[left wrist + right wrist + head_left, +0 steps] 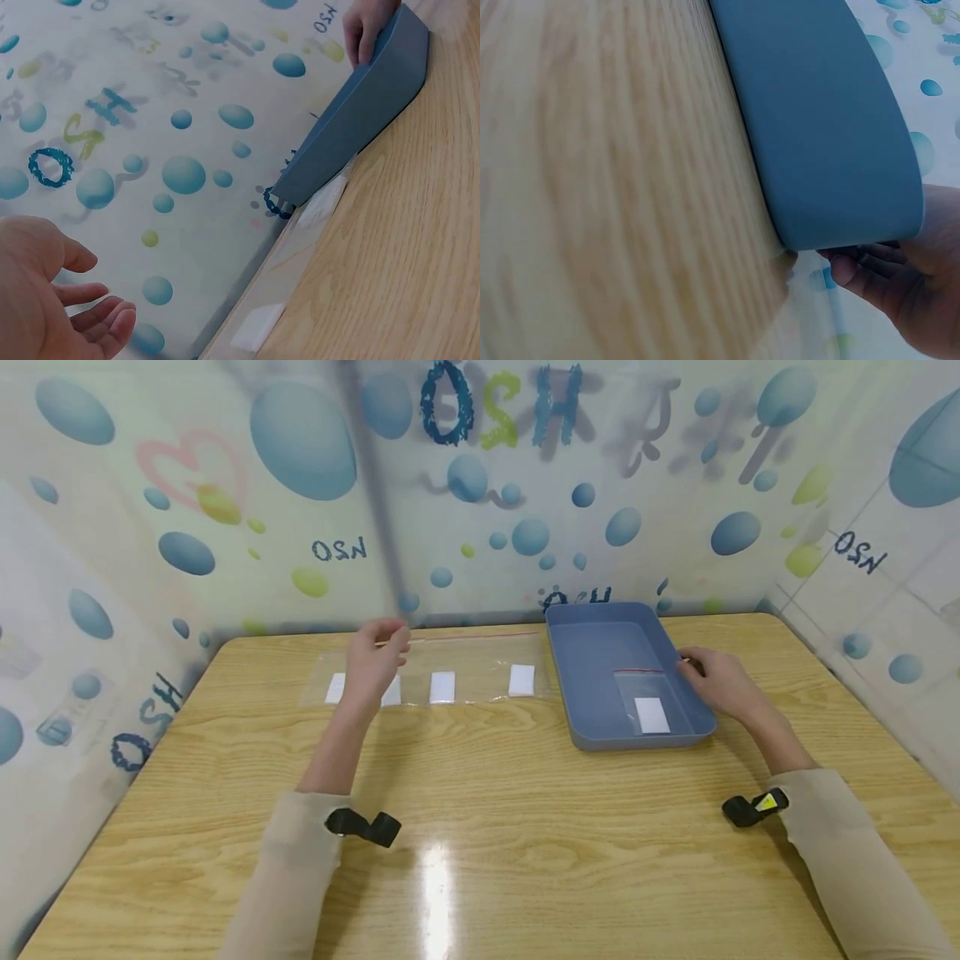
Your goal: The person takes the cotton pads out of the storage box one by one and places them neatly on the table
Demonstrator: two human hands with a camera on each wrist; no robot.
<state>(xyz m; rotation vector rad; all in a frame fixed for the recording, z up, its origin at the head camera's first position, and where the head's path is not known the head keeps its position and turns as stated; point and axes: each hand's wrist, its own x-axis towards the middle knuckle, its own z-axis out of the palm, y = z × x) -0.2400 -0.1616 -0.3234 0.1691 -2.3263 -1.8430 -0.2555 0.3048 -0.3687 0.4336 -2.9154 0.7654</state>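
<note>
My left hand (373,662) hovers over a row of clear zip bags (480,653) along the table's far edge, each with a white rectangle in it. Its fingers are loosely bent and hold nothing, as the left wrist view also shows. To the right stands a shallow blue-grey tray (600,643). One clear zip bag (633,683) with a red seal line and a white rectangle lies inside it. My right hand (720,681) grips the tray's right wall at the rim. In the right wrist view the tray's outer side partly hides those fingers.
The wood-grain table (510,827) meets a wall (480,552) covered in printed bubbles and letters right behind the bags and tray. A black wrist camera (367,827) sits on the left sleeve, another black camera (750,808) on the right one.
</note>
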